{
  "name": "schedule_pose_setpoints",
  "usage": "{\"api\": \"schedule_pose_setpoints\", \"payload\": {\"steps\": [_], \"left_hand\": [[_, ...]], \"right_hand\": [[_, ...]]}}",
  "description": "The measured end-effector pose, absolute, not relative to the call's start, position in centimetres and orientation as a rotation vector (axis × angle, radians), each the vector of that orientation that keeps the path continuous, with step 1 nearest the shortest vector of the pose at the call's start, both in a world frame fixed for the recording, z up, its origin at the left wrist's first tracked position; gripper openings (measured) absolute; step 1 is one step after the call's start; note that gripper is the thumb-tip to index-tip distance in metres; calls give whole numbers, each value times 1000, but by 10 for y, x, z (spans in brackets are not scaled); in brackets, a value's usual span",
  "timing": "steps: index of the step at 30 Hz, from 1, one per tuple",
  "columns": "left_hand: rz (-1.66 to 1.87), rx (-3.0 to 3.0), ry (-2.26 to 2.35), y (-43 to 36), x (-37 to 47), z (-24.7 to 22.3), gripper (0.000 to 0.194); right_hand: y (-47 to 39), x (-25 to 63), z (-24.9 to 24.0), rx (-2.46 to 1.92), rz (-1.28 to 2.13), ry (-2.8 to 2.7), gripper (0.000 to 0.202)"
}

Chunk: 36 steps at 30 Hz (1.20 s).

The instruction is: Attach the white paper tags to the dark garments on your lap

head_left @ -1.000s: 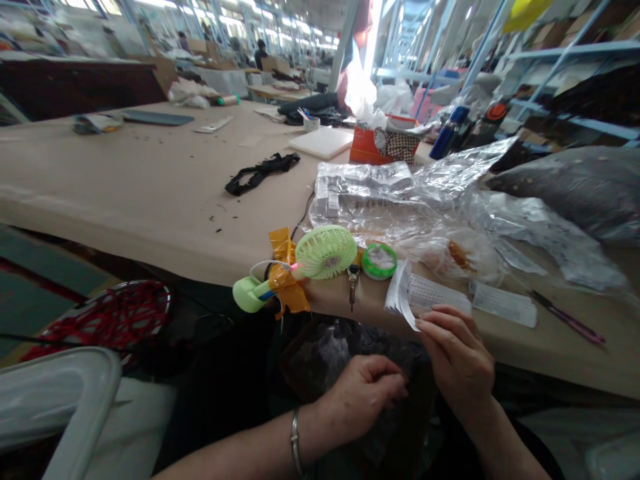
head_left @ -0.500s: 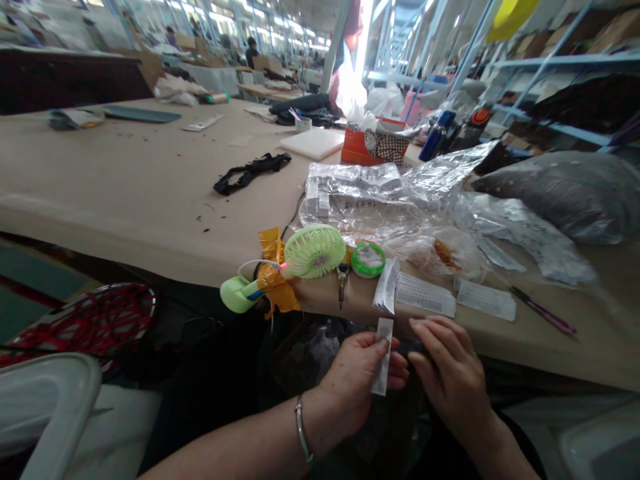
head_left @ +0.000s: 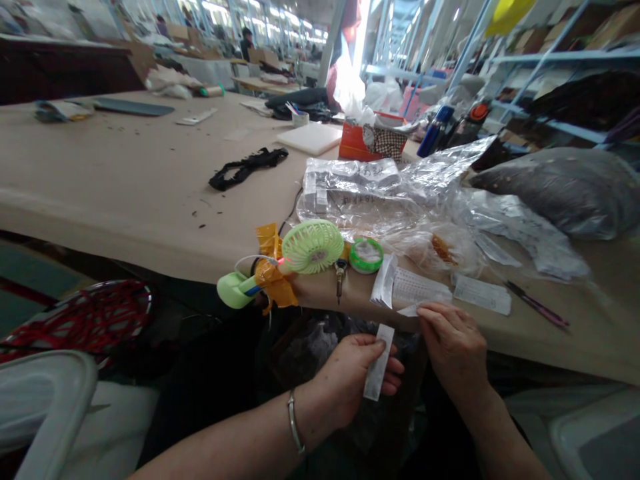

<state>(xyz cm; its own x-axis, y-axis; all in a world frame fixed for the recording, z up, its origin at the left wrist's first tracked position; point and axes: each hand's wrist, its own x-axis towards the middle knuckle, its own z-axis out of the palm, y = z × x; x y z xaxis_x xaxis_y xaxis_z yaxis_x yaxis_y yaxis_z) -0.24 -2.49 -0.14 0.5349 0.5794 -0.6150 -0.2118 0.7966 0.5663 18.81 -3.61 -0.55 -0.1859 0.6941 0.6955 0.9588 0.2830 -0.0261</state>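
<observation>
My left hand (head_left: 357,373) is closed on a narrow white label strip (head_left: 379,363), held below the table edge with the thumb flat on it. At the table's front edge, my right hand (head_left: 455,340) pinches the near edge of a printed white label sheet (head_left: 423,287), whose corner is lifted. Beside that sheet stands a folded stack of white labels (head_left: 384,283). Another printed label sheet (head_left: 483,295) lies to its right. The fingertips of my right hand partly hide the paper they grip.
A green clip-on fan (head_left: 313,247) is taped to the table edge. Near it are a pointed tool (head_left: 340,280) and a round green tub (head_left: 367,255). Clear plastic bags (head_left: 370,207) spread behind the labels. Pink-handled tweezers or a similar slim tool (head_left: 537,305) lie at right.
My right hand has moved up to the table edge and taken hold of the printed label sheet, lifting its corner. The strip in my left hand has tilted and dropped slightly.
</observation>
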Motion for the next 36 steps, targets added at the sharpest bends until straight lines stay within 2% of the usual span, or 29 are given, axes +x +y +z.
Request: {"api": "schedule_pose_setpoints", "payload": {"steps": [7, 10, 15, 21, 24, 27, 31, 33, 36], "left_hand": [[472, 384, 718, -23, -4, 10, 16], [524, 331, 655, -25, -5, 11, 12], [511, 326, 585, -28, -8, 8, 19], [517, 369, 647, -28, -8, 5, 14], [466, 397, 749, -27, -8, 8, 19], [430, 447, 836, -28, -9, 7, 23], [417, 467, 872, -30, -9, 1, 23], [420, 460, 885, -31, -9, -1, 22], [417, 444, 903, -33, -10, -4, 19]], "right_hand": [[-65, 163, 0, -1089, -74, -1991, 19], [-71, 151, -1, -1022, -33, -2077, 19], [-69, 149, -3, -1027, -13, -2115, 19], [-76, 152, -8, -1049, 39, -2105, 20], [-72, 172, -7, -1189, -55, -2036, 36], [-61, 207, -7, -1553, -355, -1885, 42], [-52, 243, -13, -1986, -697, -1823, 62], [-55, 251, -18, -2060, -748, -1866, 59], [-62, 258, -20, -1984, -699, -1902, 44]]}}
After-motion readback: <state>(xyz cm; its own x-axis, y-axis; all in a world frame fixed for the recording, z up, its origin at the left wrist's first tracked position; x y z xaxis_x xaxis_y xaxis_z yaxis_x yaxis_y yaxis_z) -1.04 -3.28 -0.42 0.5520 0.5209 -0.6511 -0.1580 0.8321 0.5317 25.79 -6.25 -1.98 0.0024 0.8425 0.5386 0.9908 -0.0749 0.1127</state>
